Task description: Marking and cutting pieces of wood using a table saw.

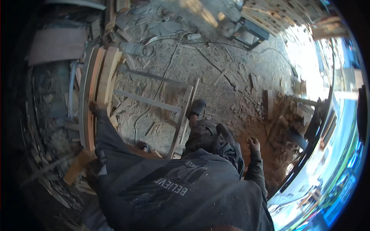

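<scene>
On the left, my left hand [98, 109] grips the edge of a bundle of long, slightly curved wooden boards [95, 81], some pale and some reddish. Beside the bundle, a wooden frame with crosspieces [181, 119] stretches over the dusty ground toward my feet. My right hand [253, 143] hangs at my right side, fingers loosely curled and apart, with nothing visible in it. My legs and one sandal [197, 107] show below me near the frame's right rail.
Wood scraps and cables lie on the dirt floor [227, 65]. A dark metal stand [250, 32] is at the back right, below pallet-like slats [273, 11]. Offcuts [302, 115] pile up at right beside a bright opening. Sheet boards [58, 46] lie at upper left.
</scene>
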The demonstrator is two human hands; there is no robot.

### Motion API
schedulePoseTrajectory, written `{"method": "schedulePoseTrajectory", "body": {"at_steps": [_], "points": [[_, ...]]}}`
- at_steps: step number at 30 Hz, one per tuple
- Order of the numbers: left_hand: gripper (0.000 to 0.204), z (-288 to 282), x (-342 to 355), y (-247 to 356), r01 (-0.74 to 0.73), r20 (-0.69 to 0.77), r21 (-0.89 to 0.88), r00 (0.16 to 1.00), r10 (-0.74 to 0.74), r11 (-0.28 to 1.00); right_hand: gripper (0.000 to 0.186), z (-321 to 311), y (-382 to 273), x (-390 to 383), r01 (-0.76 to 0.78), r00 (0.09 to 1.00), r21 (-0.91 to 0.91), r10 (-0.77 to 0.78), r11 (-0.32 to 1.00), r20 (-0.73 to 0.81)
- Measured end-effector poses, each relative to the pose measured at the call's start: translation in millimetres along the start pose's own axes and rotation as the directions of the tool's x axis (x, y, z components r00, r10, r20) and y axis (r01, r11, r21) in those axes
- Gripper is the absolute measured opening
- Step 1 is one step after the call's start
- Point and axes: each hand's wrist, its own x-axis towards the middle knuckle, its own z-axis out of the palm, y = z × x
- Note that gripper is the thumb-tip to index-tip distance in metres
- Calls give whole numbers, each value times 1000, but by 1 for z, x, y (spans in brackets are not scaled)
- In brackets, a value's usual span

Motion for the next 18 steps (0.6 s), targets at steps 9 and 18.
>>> {"method": "schedulePoseTrajectory", "body": {"at_steps": [9, 18], "points": [[79, -87, -173, 187, -641, -420, -403, 763, 491, 653, 53, 15, 62, -3, -265, 915, 343, 347, 901, -207], [91, -267, -523, 428, -838, -592, -223, -289, 752, -498, 27, 1, 194, 17, -244, 888, 770, 454, 590, -67]]}}
